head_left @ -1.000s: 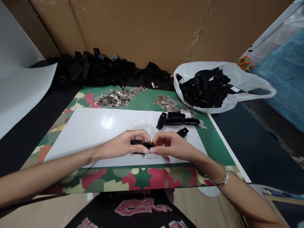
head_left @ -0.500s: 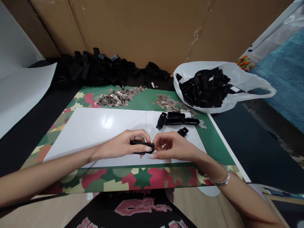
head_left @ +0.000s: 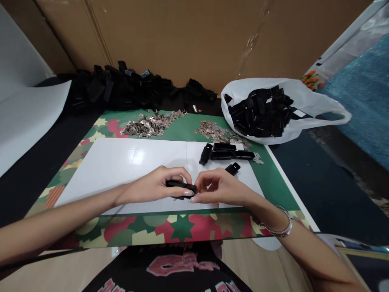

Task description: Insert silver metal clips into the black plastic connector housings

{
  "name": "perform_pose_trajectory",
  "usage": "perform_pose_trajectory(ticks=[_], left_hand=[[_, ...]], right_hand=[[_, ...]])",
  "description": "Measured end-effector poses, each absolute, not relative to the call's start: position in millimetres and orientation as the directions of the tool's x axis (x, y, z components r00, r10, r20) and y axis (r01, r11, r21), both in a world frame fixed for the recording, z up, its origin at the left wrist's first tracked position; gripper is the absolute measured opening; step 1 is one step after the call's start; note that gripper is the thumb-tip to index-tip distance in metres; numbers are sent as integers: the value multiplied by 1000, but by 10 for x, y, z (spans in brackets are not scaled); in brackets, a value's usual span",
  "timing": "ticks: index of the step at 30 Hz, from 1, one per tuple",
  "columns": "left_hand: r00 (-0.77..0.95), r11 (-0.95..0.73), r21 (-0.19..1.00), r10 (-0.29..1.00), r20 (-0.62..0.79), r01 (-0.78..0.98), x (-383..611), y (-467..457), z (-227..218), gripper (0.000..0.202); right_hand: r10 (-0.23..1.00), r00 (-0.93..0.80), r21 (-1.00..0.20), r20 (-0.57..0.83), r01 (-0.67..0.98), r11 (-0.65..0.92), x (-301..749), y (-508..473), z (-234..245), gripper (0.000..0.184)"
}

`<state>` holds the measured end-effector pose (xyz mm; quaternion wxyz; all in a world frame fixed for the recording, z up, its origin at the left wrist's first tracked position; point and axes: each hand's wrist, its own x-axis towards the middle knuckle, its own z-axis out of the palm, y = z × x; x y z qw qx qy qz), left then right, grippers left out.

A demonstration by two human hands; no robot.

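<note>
My left hand (head_left: 152, 187) is closed around a small black plastic part (head_left: 179, 185), held just above the white board (head_left: 121, 162). My right hand (head_left: 220, 187) pinches at the right end of the same part, fingertips pressed together; whether it holds a small metal piece there I cannot make out. Three loose black parts (head_left: 226, 153) lie on the board just beyond my right hand, with one more black part (head_left: 233, 168) closer to it.
Two heaps of small metal clips (head_left: 150, 123) (head_left: 217, 132) lie on the green patterned mat. A white plastic bag (head_left: 306, 103) full of black parts sits at the right. A long pile of black parts (head_left: 121, 87) lines the cardboard wall behind.
Both hands stay together on the black part; the fingers shifted slightly and the part tilted a little. Nothing else moved.
</note>
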<state>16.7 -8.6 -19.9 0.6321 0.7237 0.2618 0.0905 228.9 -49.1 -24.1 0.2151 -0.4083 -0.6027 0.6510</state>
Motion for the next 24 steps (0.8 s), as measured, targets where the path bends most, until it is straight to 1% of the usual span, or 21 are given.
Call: perform_pose_trajectory(ticks=[4,9,12,15,20,24], left_hand=[[850,-165,943,498,-173,289,160,-69,-228,19],[822,-313,884,555,-127,348,165,-71,-264,22],[796,-347,841,586,-151,415,172,-83,-271,28],[783,-358,824,602,-156,439,182,-98,-273,30],[774,-423,796,628,-86,432,199,-131,-304,24],[765,-463,767,641,-56,444,204,-153,-347,24]], right_hand=[[799,-550,-957,-241,270,-103,2283,-497,-221,29],[832,-504,-944,-232,325,-66,2282,-488,-238,28],[841,-489,-938,-232,342,-60,2289,-482,-269,28],[842,-484,-935,-237,350,-62,2299,-478,-297,27],[841,-474,-926,-261,368,-80,2299,-470,-307,27],[838,-466,-924,-285,367,-110,2299,-463,-324,28]])
